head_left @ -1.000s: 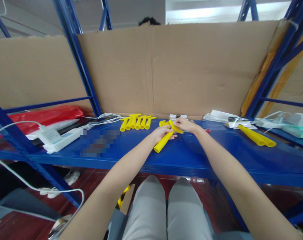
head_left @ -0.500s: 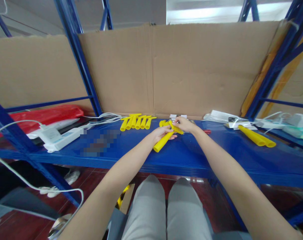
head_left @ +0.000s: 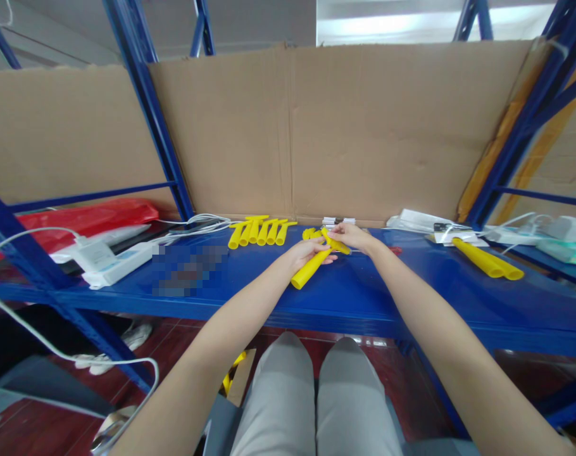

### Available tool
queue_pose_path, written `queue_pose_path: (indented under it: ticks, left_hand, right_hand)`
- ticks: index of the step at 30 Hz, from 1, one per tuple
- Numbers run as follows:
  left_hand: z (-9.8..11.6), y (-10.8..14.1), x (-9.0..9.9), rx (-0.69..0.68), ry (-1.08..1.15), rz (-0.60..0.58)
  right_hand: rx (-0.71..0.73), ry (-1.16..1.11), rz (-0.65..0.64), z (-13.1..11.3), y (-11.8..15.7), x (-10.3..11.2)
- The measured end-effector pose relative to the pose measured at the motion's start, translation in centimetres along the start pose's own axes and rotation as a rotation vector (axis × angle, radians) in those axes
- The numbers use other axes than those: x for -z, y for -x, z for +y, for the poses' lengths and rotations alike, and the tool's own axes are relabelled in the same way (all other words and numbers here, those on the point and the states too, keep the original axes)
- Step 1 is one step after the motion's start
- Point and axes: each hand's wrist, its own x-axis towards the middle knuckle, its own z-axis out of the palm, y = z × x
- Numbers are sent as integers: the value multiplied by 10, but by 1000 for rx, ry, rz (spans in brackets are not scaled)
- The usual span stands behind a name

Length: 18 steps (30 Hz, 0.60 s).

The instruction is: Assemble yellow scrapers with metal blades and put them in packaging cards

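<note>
Over the blue shelf (head_left: 250, 278), my left hand (head_left: 307, 253) is closed around a yellow tapered tube (head_left: 311, 269) whose wide end points toward me. My right hand (head_left: 349, 235) is pinched at the tube's far end, on a yellow crosspiece (head_left: 338, 246). Small yellow pieces (head_left: 311, 234) lie just behind my left hand. A row of several yellow tubes with crosspieces (head_left: 262, 233) rests to the left. Behind my right hand are small white and dark items (head_left: 333, 222).
Two plain yellow tubes (head_left: 487, 259) lie at the right. A white power strip (head_left: 121, 263) with cables and a red bag (head_left: 88, 218) are at the left. Cardboard (head_left: 364, 133) stands behind the shelf, between blue posts (head_left: 150, 107). A red object (head_left: 395, 251) lies beside my right wrist.
My right hand has shifted slightly to the right along the crosspiece. My left hand and the tube have barely moved.
</note>
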Motion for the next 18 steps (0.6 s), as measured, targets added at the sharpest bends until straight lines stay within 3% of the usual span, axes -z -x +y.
queue_pose_path:
  ticks: [4, 9, 18]
  left_hand:
    - [1, 3, -5, -21, 10, -1]
    - [2, 6, -11, -19, -17, 48]
    - [0, 0, -5, -44, -23, 76]
  right_hand:
    - [-81, -132, -90, -1, 5, 3]
    - [-90, -193, -78, -2, 7, 3]
    - [-63, -140, -59, -4, 7, 2]
